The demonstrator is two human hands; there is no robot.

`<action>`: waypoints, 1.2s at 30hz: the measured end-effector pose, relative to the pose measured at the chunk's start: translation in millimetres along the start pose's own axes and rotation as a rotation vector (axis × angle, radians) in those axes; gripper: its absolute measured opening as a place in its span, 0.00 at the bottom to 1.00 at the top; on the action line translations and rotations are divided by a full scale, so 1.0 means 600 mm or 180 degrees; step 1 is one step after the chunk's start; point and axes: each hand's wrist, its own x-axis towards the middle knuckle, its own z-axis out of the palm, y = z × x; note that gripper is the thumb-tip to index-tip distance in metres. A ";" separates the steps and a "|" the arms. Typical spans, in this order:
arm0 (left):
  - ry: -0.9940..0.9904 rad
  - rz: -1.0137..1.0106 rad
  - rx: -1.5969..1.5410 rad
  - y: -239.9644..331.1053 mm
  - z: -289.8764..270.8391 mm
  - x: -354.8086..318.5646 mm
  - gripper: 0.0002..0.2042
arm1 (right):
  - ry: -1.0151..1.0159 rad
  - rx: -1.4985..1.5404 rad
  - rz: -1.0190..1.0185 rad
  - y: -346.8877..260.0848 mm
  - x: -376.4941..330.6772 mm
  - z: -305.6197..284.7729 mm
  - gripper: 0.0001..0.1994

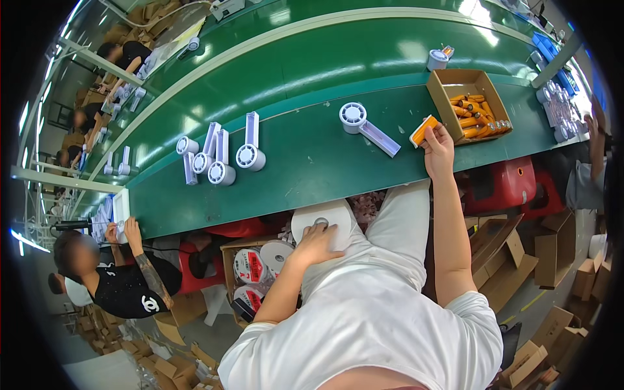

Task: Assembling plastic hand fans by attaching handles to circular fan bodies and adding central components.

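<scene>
My right hand pinches an orange battery with a white edge, just above the green bench beside an open cardboard box of similar orange cylinders. My left hand lies with fingers spread on a large white roll in my lap, near its centre hole. Left of the right hand lies a pale handheld fan housing with its round head and hollow handle. Several more such fan housings lie in a group farther left.
A green conveyor belt runs behind the bench. Another housing stands behind the box. At left a co-worker works at the bench. A carton of label-topped rolls stands by my left leg; red stools and open cartons are to the right.
</scene>
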 end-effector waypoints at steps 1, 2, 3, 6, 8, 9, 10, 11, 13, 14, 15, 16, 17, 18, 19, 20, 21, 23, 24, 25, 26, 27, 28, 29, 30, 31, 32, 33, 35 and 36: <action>0.0418 0.0043 -0.0027 0.005 -0.001 -0.001 0.34 | -0.0037 0.0015 -0.0022 0.000 0.000 0.000 0.14; 0.0838 0.0088 -0.0058 0.009 -0.003 0.000 0.26 | -0.0077 0.0027 -0.0044 0.000 -0.001 0.000 0.14; 0.0830 0.0103 -0.0044 0.012 -0.006 0.003 0.26 | -0.0060 0.0032 -0.0057 -0.001 -0.003 0.000 0.14; 0.1104 0.0582 -0.0069 0.050 -0.064 0.008 0.20 | -0.0091 0.0093 -0.0035 -0.004 -0.004 0.006 0.14; 0.1303 0.1333 -0.0718 0.082 -0.123 0.023 0.14 | 0.0014 0.0120 -0.0013 -0.007 -0.004 0.010 0.15; 0.1318 0.1343 -0.0711 0.092 -0.148 0.037 0.14 | 0.0004 0.0119 -0.0030 -0.008 -0.004 0.009 0.15; 0.1794 0.1416 -0.0335 0.100 -0.174 0.053 0.11 | -0.0022 0.0140 -0.0025 -0.005 -0.002 0.008 0.15; 0.2260 0.1508 0.0036 0.106 -0.195 0.077 0.08 | -0.0030 0.0142 -0.0034 -0.005 0.000 0.004 0.15; 0.2934 0.1778 0.0595 0.108 -0.234 0.129 0.08 | -0.0067 0.0220 -0.0057 -0.008 -0.003 0.006 0.15; 0.2999 0.1864 0.0753 0.108 -0.248 0.154 0.08 | -0.0077 0.0303 -0.0060 -0.010 -0.005 0.005 0.14; 0.3075 0.1942 0.0920 0.109 -0.261 0.174 0.08 | -0.0107 0.0298 -0.0069 -0.010 -0.006 0.006 0.14; 0.3095 0.1998 0.1057 0.109 -0.273 0.190 0.08 | -0.0122 0.0293 -0.0100 -0.010 -0.008 0.007 0.14; 0.3125 0.2019 0.1070 0.109 -0.280 0.206 0.08 | -0.0118 0.0329 -0.0090 -0.009 -0.007 0.007 0.14; 0.3022 0.1936 0.1351 0.109 -0.286 0.220 0.08 | -0.0114 0.0365 -0.0077 -0.008 -0.007 0.007 0.14; 0.2915 0.1844 0.1629 0.108 -0.289 0.231 0.09 | -0.0138 0.0380 -0.0089 -0.008 -0.008 0.007 0.14; 0.2937 0.1862 0.1637 0.111 -0.289 0.238 0.09 | -0.0145 0.0375 -0.0117 -0.009 -0.011 0.008 0.14; 0.2763 0.1699 0.1819 0.113 -0.288 0.244 0.09 | -0.0120 0.0396 -0.0099 -0.009 -0.013 0.010 0.14; 0.2604 0.1531 0.2000 0.118 -0.286 0.258 0.09 | -0.0122 0.0380 -0.0036 -0.009 -0.012 0.010 0.13; 0.2524 0.1462 0.1939 0.120 -0.285 0.266 0.10 | -0.0136 0.0376 -0.0044 -0.008 -0.009 0.012 0.13; 0.2438 0.1400 0.1870 0.125 -0.287 0.268 0.11 | -0.0131 0.0353 -0.0041 -0.010 -0.008 0.012 0.13; 0.2449 0.1399 0.1863 0.126 -0.293 0.269 0.11 | -0.0128 0.0329 -0.0034 -0.012 -0.008 0.012 0.13; 0.2140 0.1417 0.1537 0.125 -0.302 0.272 0.12 | -0.0137 0.0317 -0.0035 -0.012 -0.008 0.011 0.13; 0.1829 0.1431 0.1209 0.123 -0.312 0.274 0.12 | -0.0113 0.0296 -0.0034 -0.010 -0.009 0.009 0.13; 0.1839 0.1429 0.1195 0.119 -0.322 0.276 0.12 | -0.0089 0.0273 -0.0032 -0.010 -0.010 0.007 0.13; 0.1528 0.1491 0.0804 0.111 -0.335 0.277 0.11 | -0.0103 0.0261 -0.0029 -0.011 -0.010 0.010 0.13; 0.1214 0.1550 0.0412 0.105 -0.342 0.277 0.11 | -0.0106 0.0262 -0.0030 -0.011 -0.010 0.013 0.14; 0.1225 0.1550 0.0397 0.098 -0.341 0.278 0.11 | -0.0106 0.0262 -0.0030 -0.012 -0.011 0.014 0.14; 0.1703 0.1708 -0.0255 0.089 -0.337 0.283 0.11 | -0.0113 0.0246 -0.0027 -0.012 -0.011 0.012 0.14; 0.3242 0.1986 -0.0175 0.079 -0.325 0.291 0.11 | -0.0133 0.0161 -0.0026 -0.011 -0.009 0.009 0.14; 0.3259 0.1977 -0.0191 0.069 -0.310 0.308 0.11 | -0.0148 0.0144 -0.0020 -0.011 -0.009 0.010 0.14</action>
